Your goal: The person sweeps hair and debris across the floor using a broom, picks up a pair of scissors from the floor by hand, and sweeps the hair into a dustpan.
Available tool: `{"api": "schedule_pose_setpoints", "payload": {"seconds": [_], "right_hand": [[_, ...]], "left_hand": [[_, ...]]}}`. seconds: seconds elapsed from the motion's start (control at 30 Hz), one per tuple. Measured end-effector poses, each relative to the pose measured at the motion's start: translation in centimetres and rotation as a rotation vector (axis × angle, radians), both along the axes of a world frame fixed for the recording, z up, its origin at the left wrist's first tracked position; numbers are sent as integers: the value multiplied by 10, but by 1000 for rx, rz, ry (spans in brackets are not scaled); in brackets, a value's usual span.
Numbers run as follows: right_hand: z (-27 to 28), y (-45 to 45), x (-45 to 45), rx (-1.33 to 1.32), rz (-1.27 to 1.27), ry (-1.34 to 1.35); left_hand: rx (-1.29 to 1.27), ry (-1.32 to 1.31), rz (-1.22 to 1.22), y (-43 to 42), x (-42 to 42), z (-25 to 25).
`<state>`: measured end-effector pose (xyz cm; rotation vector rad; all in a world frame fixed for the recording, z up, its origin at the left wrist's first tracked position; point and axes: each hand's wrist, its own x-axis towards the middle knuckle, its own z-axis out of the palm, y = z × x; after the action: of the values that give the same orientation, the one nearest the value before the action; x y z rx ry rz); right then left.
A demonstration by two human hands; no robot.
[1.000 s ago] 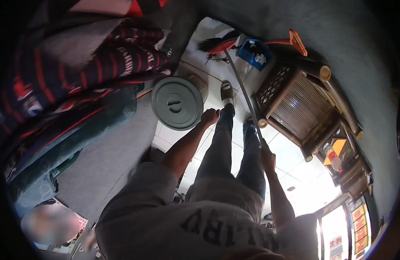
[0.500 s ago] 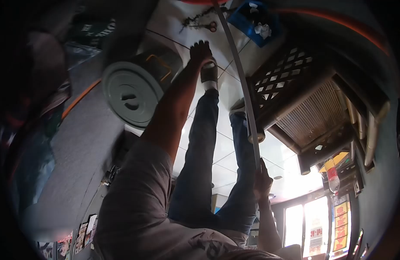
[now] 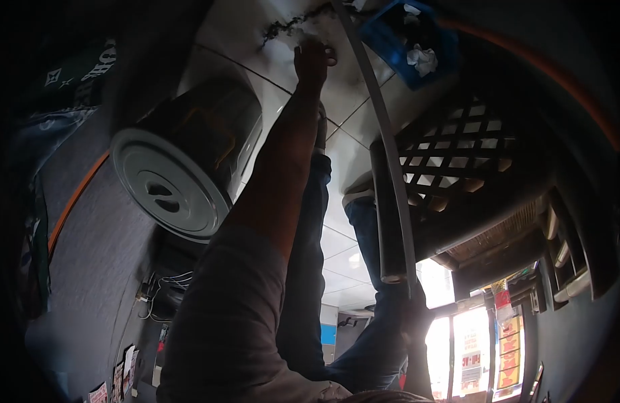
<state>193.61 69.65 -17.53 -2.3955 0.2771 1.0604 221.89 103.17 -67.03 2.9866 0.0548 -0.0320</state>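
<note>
My left hand [image 3: 312,62] reaches down to the tiled floor, its fingers closed around the scissors [image 3: 331,56]; a loop of their handle shows at its right side. The blades are hidden or too dark to make out. My right hand [image 3: 416,310], low and in shadow, grips the lower end of a long, flat grey strip [image 3: 378,107]. The strip runs up past the bamboo chair and out of the top of the view. Just beyond my left hand lies a dark, crumbly line of debris [image 3: 293,27] on the floor.
On the left stands a large bucket [image 3: 232,124] with a round grey lid [image 3: 138,158]. A blue basket [image 3: 384,37] holding crumpled white paper is at the top right. The bamboo chair [image 3: 491,228] with lattice sides fills the right. My legs [image 3: 310,248] are between the arms.
My left hand has moved farther out and closed on the scissors that lay on the floor. The view has shifted, with the chair and bucket looming closer. My right hand still holds the strip.
</note>
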Motion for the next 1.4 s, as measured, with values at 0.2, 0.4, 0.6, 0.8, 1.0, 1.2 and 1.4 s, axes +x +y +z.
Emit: {"api": "schedule_pose_setpoints", "payload": {"seconds": [0.2,0.4,0.6,0.8,1.0,1.2,1.4], "right_hand": [[-10,16,54,-77,139,118],[-6,83,136,38,22,-18],[103,49,74,-108,32,164],[126,19,41,-68,290,-53],[97,124,149,-208,516,-214],[170,51,84,-306,445,-63],[241,52,54,-227,344,-176]], "left_hand": [[-385,187,-80,-13,-57,-1],[-382,296,20,-24,-164,126],[-434,728,427,13,-235,330],[-492,757,491,54,-305,500],[-399,706,359,79,-342,584],[-267,612,97,152,-331,541],[-57,435,-74,187,-295,548]]}}
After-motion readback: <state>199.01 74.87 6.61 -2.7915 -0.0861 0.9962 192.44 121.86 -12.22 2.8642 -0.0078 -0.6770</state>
